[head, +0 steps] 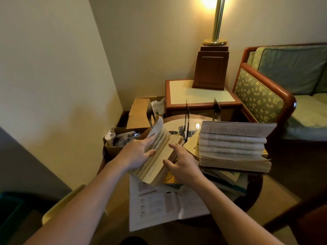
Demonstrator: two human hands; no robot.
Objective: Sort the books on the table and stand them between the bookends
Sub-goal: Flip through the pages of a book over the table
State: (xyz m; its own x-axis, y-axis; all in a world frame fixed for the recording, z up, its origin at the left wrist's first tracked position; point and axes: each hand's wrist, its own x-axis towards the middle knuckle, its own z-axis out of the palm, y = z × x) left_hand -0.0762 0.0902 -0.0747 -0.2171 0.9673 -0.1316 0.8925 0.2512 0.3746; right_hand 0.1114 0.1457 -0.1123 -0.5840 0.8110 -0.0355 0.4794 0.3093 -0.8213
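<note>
A yellowed paperback (160,156) lies tilted and open on a low heap of books (228,179) on the round table (254,197). My left hand (139,153) holds a sheaf of its pages between thumb and fingers, and one leaf curls upward. My right hand (182,164) rests with spread fingers on the book's right side and the books beneath. A tall pile of splayed books (233,147) stands to the right. Three black metal bookends stand at the table's far side: left (150,113), middle (186,119), right (217,110).
A large printed sheet (159,204) hangs over the table's near edge. Open cardboard boxes (138,114) with clutter sit left of the table. Behind stand a side table (200,96) with a lamp base, and an upholstered armchair (265,96) at the right.
</note>
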